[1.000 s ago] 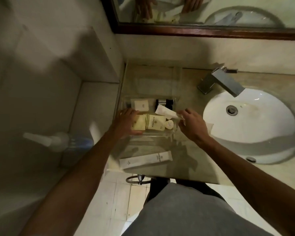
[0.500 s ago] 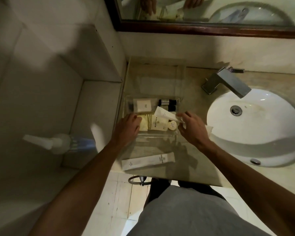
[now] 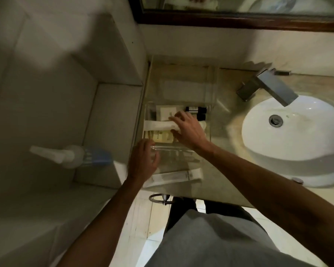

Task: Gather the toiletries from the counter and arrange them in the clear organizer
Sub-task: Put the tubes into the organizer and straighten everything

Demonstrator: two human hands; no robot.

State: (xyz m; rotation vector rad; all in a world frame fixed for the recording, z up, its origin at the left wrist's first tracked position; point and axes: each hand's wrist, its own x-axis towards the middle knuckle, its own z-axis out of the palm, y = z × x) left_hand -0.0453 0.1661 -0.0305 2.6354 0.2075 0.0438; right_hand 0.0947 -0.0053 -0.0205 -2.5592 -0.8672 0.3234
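The clear organizer (image 3: 211,120) stands on the counter left of the sink. Inside it lie a white square packet (image 3: 165,113), a dark small bottle (image 3: 196,109), a yellow striped packet (image 3: 160,136) and a white tube (image 3: 158,125) lying crosswise. My right hand (image 3: 187,130) reaches into the organizer and rests its fingers on the white tube. My left hand (image 3: 143,162) sits at the organizer's near left corner, fingers spread against its front wall. A long white tube (image 3: 179,175) lies on the counter in front of the organizer.
A white round sink (image 3: 297,139) with a square metal faucet (image 3: 268,86) fills the right. A wood-framed mirror (image 3: 239,18) hangs behind. A spray bottle (image 3: 71,156) stands on a lower ledge to the left. The counter's front edge runs just past the long tube.
My right hand moved left into the organizer and laid the white tube crosswise inside. My left hand pulled back from inside the organizer to its near left corner.
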